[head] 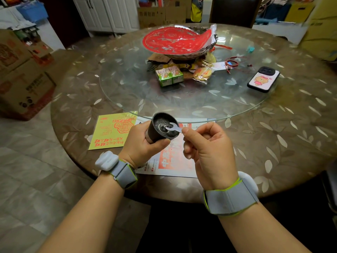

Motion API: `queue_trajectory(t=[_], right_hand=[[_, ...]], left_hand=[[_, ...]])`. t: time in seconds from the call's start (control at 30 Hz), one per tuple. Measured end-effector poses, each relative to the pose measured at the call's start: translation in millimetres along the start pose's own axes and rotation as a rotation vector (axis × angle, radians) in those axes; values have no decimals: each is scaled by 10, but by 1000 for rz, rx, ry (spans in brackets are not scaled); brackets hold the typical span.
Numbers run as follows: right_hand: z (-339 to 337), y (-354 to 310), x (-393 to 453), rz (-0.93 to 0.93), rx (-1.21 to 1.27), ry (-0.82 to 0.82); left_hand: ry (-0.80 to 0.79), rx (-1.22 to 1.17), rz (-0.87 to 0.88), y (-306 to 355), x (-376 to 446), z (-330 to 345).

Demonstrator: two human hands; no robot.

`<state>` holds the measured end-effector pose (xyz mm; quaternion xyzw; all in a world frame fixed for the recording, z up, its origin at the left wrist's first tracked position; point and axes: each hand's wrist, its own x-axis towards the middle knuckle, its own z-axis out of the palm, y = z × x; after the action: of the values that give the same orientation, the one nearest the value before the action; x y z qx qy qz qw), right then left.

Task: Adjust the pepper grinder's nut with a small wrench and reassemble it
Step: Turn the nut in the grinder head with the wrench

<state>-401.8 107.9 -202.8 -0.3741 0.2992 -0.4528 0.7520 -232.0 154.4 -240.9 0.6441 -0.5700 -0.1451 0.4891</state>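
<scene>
The left hand (144,145) holds the pepper grinder (161,127) up in the air, just above the near edge of the round surface (291,128). Its fingers are wrapped tight around the dark body, and the open end tips up toward the camera. The right hand (207,148) pinches the small wrench (174,128) between thumb and fingers (the other fingers are curled in). The forked end of the wrench sits on the nut (163,127) in the middle of the grinder. Under the hands lie a yellow paper (113,132) and a red and white paper (173,157). A phone (263,79) rests farther back on the glass turntable (127,79).
</scene>
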Motion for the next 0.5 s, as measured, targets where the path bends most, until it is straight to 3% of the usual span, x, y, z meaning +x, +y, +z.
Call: queue_trajectory(t=[0.5], right_hand=[[76, -4, -146, 44, 2, 42]], left_hand=[[29, -1, -8, -7, -12, 12]])
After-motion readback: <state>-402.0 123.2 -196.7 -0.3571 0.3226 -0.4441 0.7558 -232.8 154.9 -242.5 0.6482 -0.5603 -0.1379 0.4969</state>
